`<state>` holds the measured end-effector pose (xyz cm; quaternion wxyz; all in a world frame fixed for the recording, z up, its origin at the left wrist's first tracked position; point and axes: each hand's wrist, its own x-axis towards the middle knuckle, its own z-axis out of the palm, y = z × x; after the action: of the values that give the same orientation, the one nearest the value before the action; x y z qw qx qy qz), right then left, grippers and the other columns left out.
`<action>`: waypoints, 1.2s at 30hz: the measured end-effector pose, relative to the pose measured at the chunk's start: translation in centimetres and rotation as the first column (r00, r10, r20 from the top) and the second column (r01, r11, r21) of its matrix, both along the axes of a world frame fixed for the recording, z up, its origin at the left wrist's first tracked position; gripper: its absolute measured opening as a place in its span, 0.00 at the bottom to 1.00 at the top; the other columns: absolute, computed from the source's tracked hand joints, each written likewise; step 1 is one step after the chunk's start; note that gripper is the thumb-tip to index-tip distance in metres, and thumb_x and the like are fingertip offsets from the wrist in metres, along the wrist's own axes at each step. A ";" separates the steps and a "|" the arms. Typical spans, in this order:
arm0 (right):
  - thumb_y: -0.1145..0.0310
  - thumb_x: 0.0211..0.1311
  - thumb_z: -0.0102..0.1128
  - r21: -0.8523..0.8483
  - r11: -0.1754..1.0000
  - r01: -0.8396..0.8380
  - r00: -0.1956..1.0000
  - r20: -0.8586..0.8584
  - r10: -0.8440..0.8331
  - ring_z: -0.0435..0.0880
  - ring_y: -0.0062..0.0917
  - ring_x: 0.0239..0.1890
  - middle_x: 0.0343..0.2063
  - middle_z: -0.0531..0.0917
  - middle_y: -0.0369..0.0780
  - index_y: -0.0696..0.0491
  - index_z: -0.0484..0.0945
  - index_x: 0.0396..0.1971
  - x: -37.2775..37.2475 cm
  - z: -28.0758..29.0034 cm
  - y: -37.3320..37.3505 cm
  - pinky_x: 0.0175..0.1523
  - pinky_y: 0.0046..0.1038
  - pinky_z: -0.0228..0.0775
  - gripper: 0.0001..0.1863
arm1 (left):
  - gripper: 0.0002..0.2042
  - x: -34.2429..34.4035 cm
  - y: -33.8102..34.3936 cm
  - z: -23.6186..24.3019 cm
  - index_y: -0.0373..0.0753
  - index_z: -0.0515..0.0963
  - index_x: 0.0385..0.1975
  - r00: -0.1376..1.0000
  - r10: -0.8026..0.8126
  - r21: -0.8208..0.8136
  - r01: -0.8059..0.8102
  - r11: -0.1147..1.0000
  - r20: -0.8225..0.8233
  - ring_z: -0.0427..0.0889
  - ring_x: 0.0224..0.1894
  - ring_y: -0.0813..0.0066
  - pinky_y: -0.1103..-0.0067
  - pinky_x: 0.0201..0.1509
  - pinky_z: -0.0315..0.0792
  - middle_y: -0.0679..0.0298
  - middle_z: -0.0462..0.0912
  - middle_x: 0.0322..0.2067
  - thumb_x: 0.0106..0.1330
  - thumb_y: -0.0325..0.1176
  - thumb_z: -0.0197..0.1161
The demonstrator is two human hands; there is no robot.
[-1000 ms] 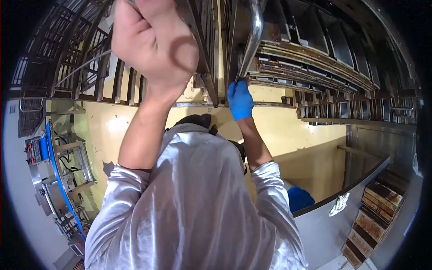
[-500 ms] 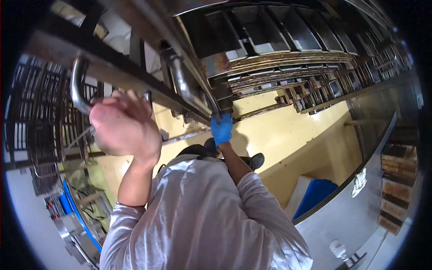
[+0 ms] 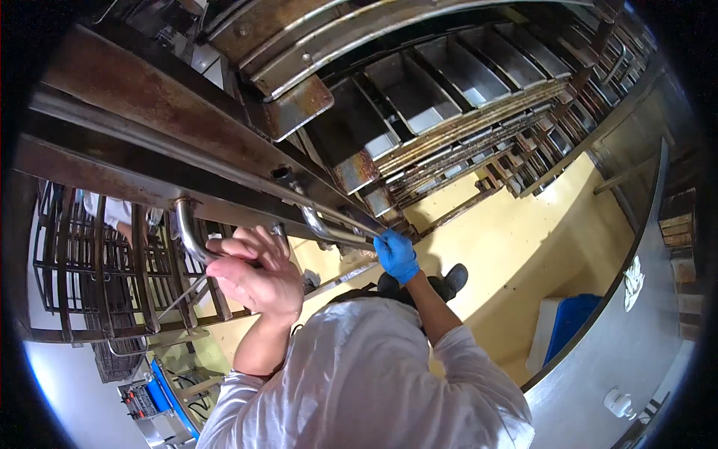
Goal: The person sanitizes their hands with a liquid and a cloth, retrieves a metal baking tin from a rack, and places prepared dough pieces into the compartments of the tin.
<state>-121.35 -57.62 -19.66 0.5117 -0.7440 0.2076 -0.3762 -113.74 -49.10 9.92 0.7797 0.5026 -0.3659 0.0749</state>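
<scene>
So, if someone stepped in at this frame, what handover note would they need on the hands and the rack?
Left hand: bare, fingers curled round the curved steel handle bar on the rusty metal rack frame.
Right hand: in a blue glove, gripping the second steel handle bar further along the same frame.
Rectangular metal baking tins sit in rows on the rack.
Done: both handles gripped.
Left: cannot tell from this view.

We count two hands: one bare left hand [image 3: 258, 277] at nine o'clock and one blue-gloved right hand [image 3: 396, 256] at centre. We see two curved steel handles [image 3: 187, 233], one rusty rack [image 3: 224, 135], one blue crate [image 3: 570, 323] at four o'clock.
</scene>
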 end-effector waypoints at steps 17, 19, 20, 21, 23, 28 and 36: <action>0.68 0.57 0.52 -0.071 0.990 -0.118 0.889 -0.451 0.074 0.79 0.47 0.34 0.33 0.78 0.53 0.65 0.68 0.48 3.9 5.1 4.1 0.40 0.44 0.73 0.21 | 0.28 3.4 2.9 0.4 0.39 0.65 0.19 0.864 0.446 0.097 -0.477 0.873 0.232 0.62 0.09 0.75 0.80 0.09 0.63 0.63 0.62 0.11 0.76 0.53 0.35; 0.70 0.56 0.51 -0.040 0.984 -0.173 0.820 -0.559 0.122 0.81 0.45 0.30 0.31 0.79 0.53 0.65 0.68 0.50 4.7 5.4 3.6 0.36 0.44 0.75 0.22 | 0.28 4.3 2.4 0.2 0.39 0.64 0.16 0.791 0.559 0.113 -0.597 0.794 0.248 0.64 0.09 0.74 0.81 0.11 0.62 0.63 0.63 0.10 0.76 0.52 0.37; 0.70 0.55 0.51 0.035 0.971 -0.238 0.773 -0.599 0.211 0.82 0.45 0.30 0.29 0.80 0.54 0.65 0.69 0.50 4.5 6.4 3.0 0.34 0.43 0.75 0.22 | 0.27 4.9 2.7 0.0 0.39 0.64 0.16 0.809 0.541 0.117 -0.574 0.810 0.229 0.65 0.09 0.74 0.82 0.11 0.62 0.63 0.64 0.10 0.75 0.52 0.38; 0.68 0.56 0.51 0.007 0.961 -0.276 0.711 -0.671 0.209 0.83 0.45 0.30 0.29 0.81 0.54 0.64 0.71 0.48 3.9 7.0 3.4 0.36 0.45 0.75 0.21 | 0.26 4.6 1.6 0.5 0.40 0.64 0.17 0.745 0.623 0.116 -0.659 0.744 0.236 0.64 0.09 0.75 0.82 0.11 0.61 0.64 0.66 0.11 0.75 0.51 0.41; 0.62 0.59 0.50 0.031 0.847 -0.531 0.583 -0.712 0.391 0.85 0.45 0.32 0.30 0.83 0.54 0.61 0.76 0.43 1.3 9.3 1.5 0.39 0.48 0.75 0.19 | 0.23 5.2 0.9 0.5 0.41 0.63 0.16 0.662 0.714 0.065 -0.742 0.667 0.230 0.62 0.14 0.79 0.84 0.16 0.59 0.68 0.65 0.13 0.76 0.47 0.43; 0.54 0.66 0.48 0.156 0.730 -0.666 0.668 -0.313 0.676 0.83 0.40 0.39 0.36 0.83 0.48 0.54 0.82 0.39 -8.9 11.3 -10.3 0.48 0.38 0.73 0.20 | 0.21 10.0 2.9 -1.0 0.34 0.70 0.24 0.430 0.761 0.065 -0.886 0.459 0.485 0.66 0.24 0.77 0.80 0.29 0.64 0.67 0.69 0.20 0.76 0.42 0.43; 0.56 0.61 0.63 0.596 0.761 -0.254 0.874 0.478 -0.082 0.79 0.21 0.38 0.40 0.76 0.35 0.48 0.66 0.55 -9.9 31.5 -27.3 0.39 0.26 0.79 0.26 | 0.18 9.2 0.8 1.4 0.28 0.71 0.41 0.466 0.840 0.203 -0.883 0.423 0.276 0.76 0.35 0.66 0.72 0.44 0.71 0.54 0.79 0.34 0.75 0.41 0.49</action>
<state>-131.28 -84.87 11.84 0.7869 -0.4160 0.1555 -0.4283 -104.54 -48.34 11.34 0.5124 0.7306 -0.1137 0.4367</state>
